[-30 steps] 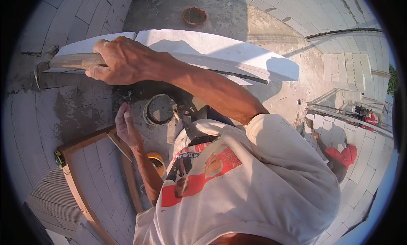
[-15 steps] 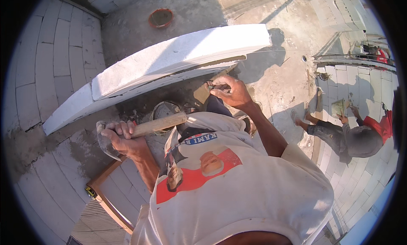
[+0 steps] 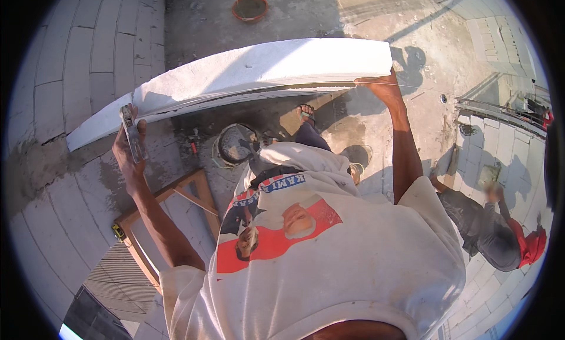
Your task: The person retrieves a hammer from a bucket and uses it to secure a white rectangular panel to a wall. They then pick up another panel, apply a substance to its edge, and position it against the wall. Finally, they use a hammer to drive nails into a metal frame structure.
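In front of me a row of white lightweight blocks (image 3: 265,60) runs across the view, bending toward the left. My left hand (image 3: 125,155) is closed round a hammer (image 3: 132,134) close to the row's left part. The hammer's metal head faces up, and its wooden handle is hidden now. At the row's right end my right hand (image 3: 385,90) grips the end block from its end and lower edge; some of its fingers are hidden behind it. A thin string (image 3: 412,85) passes by this hand and stretches off to the right.
Below the row stands a round bucket (image 3: 236,145) with grey contents. A wooden frame (image 3: 203,190) leans at lower left, a yellow tape measure (image 3: 119,232) on it. An orange-rimmed basin (image 3: 250,9) sits beyond the row. At right, a co-worker (image 3: 500,231) works by a block wall.
My left hand has moved left and up with the hammer, turning its head upward. My right hand has reached out to the right end of the block row. The co-worker has shifted lower in view.
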`<state>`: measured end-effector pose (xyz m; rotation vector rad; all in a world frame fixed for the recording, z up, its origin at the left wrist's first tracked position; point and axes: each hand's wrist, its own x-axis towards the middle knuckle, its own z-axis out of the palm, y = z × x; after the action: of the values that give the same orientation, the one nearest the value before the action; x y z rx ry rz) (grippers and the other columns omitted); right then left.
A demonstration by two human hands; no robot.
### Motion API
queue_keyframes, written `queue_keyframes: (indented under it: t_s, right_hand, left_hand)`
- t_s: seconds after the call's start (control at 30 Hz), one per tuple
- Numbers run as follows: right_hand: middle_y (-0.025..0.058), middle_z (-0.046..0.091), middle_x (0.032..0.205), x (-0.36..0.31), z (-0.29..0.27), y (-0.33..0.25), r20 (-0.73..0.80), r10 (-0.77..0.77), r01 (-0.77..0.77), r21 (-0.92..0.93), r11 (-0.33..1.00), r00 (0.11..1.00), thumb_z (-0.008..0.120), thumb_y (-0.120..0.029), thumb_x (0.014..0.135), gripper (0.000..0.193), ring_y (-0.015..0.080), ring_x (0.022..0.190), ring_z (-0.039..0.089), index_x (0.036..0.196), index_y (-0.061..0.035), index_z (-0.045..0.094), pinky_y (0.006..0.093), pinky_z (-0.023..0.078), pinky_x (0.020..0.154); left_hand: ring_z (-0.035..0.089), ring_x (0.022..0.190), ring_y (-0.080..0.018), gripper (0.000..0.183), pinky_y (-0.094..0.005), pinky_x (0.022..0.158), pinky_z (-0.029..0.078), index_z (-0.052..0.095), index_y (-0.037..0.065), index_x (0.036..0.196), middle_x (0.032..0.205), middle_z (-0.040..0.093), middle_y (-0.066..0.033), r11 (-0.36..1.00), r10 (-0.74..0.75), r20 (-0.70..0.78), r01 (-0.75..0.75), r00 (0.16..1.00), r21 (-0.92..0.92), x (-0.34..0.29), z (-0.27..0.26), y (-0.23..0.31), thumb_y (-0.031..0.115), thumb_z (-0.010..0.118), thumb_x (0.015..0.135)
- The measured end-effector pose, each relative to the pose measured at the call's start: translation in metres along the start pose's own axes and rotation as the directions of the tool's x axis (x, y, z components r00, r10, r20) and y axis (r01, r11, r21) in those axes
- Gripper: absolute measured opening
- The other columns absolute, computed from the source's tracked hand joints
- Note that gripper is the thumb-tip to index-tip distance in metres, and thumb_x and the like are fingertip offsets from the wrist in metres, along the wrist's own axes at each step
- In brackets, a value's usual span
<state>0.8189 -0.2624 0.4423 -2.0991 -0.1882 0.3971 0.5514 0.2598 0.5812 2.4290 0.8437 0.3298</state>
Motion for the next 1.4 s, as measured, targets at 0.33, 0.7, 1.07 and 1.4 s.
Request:
queue_keyframes:
  t_s: [0.33,0.7,1.07,1.4]
  right_hand:
    - [0.0106,0.074,0.115,-0.015,-0.010,-0.025,0.010,0.115,-0.115,-0.003,0.993,0.993,0.087,0.001,0.071,0.060,0.0190,0.105,0.069,0.126,-0.0006,0.064,0.0343,0.055,0.093]
    - [0.0105,0.074,0.115,-0.024,0.000,-0.014,-0.026,0.097,-0.097,0.006,0.995,0.995,0.087,0.000,0.071,0.058,0.0204,0.107,0.069,0.125,-0.0024,0.065,0.0356,0.055,0.093]
    - [0.0146,0.072,0.122,-0.026,-0.002,-0.010,-0.007,0.055,-0.056,-0.038,0.998,0.998,0.085,-0.004,0.075,0.054,0.0252,0.111,0.068,0.126,-0.0002,0.066,0.0363,0.053,0.097]
    - [0.0207,0.070,0.122,-0.139,0.076,-0.075,0.382,-0.030,-0.007,0.095,0.995,0.924,0.086,-0.020,0.084,0.065,0.0333,0.108,0.072,0.137,-0.0001,0.055,0.0404,0.057,0.094]
  left_hand:
    - [0.068,0.118,-0.0227,0.047,-0.0413,0.095,0.056,0.067,0.011,0.139,0.132,0.071,-0.0121,0.993,-0.051,0.027,0.048,0.998,0.106,0.003,0.014,0.000,0.035,0.072,0.099]
    - [0.068,0.118,-0.0209,0.042,-0.0404,0.096,0.056,0.069,0.013,0.136,0.130,0.071,-0.0116,0.997,-0.024,0.026,0.026,0.999,-0.076,0.005,0.015,-0.022,0.033,0.072,0.099]
    - [0.066,0.124,-0.0251,0.044,-0.0435,0.103,0.053,0.069,0.012,0.135,0.133,0.070,-0.0144,0.990,-0.090,0.049,0.084,0.995,0.112,0.003,0.008,0.013,0.034,0.074,0.097]
    - [0.060,0.053,-0.0068,0.057,-0.0238,0.049,0.053,0.061,-0.005,0.135,0.129,0.071,-0.0151,0.666,0.164,-0.147,-0.220,0.975,-0.713,-0.066,0.023,0.064,0.034,0.074,0.096]
